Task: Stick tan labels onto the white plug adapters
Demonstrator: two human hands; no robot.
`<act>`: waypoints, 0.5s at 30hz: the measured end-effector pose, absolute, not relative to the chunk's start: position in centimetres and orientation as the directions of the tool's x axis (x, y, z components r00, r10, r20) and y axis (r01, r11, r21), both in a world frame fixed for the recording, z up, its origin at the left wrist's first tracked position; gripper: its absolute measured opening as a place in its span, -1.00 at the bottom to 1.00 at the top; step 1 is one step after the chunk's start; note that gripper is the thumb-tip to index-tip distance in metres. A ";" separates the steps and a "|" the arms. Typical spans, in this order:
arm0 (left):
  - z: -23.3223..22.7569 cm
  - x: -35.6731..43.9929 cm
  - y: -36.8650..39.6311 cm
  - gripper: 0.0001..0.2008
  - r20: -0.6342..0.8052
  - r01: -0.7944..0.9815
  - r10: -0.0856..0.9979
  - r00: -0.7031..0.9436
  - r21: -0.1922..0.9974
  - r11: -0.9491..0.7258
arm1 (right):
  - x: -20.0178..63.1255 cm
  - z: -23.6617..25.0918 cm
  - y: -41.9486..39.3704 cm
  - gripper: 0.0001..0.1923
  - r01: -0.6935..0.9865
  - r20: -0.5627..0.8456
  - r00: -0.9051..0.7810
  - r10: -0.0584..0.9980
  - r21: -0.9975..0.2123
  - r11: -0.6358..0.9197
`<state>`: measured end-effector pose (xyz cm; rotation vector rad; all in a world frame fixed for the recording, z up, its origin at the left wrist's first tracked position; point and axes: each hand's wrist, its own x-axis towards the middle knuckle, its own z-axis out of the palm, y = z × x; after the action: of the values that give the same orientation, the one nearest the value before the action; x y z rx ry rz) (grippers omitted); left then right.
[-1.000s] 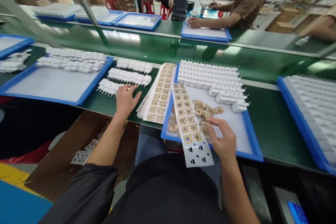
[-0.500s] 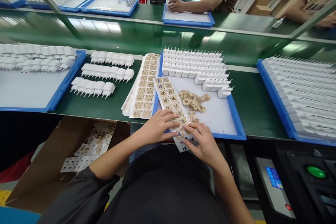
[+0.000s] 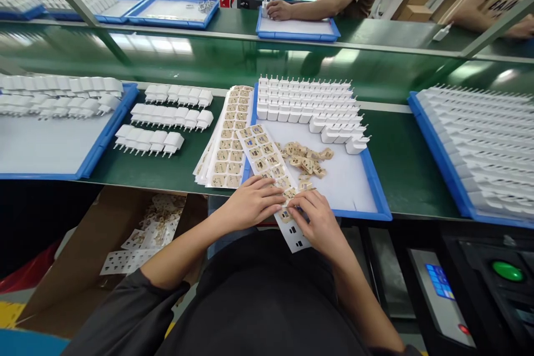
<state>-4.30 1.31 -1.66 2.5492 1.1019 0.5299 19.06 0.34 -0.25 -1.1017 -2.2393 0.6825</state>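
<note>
A white label sheet (image 3: 267, 158) with rows of tan stickers lies over the near edge of the blue-rimmed tray (image 3: 377, 200) in front of me. My left hand (image 3: 253, 202) presses on the sheet's near part. My right hand (image 3: 319, 221) meets it fingertip to fingertip, pinching at a tan sticker on the sheet. A small pile of loose tan stickers (image 3: 306, 157) lies on the tray, with rows of white plug adapters (image 3: 308, 107) at its far side. A stack of full label sheets (image 3: 229, 142) rests left of the tray.
Three short rows of white adapters (image 3: 167, 117) lie on the green bench, a blue tray (image 3: 89, 158) at left, another full tray (image 3: 479, 139) at right. A cardboard box (image 3: 104, 256) with used sheets sits below. Other people work across the conveyor (image 3: 250, 61). A control panel (image 3: 442, 283) is lower right.
My left hand left the adapter rows and came to the label sheet beside my right hand. In the last half second the sheet shifted slightly and both hands' fingertips closed together on it.
</note>
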 end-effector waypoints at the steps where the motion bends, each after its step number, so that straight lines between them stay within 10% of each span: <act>1: -1.6 -4.4 1.3 -0.65 0.200 0.637 0.750 0.631 0.418 -0.647 | 19.3 -0.1 0.4 -0.91 0.490 0.245 -0.523 0.816 -0.697 0.523; 7: -1.4 -4.5 2.0 -0.66 0.209 0.640 0.761 0.614 0.433 -0.635 | 20.6 0.6 1.6 -0.88 0.277 0.282 -0.308 0.908 -0.887 0.370; 15: 0.6 -1.8 10.1 -0.72 0.318 0.646 0.761 0.566 0.403 -0.649 | 20.4 -0.1 2.4 -0.83 0.208 0.165 -0.527 0.833 -0.926 0.315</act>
<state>-1.85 10.15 0.64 2.5593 1.1715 0.6917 20.38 2.38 -0.10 -0.9198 -1.9272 1.2190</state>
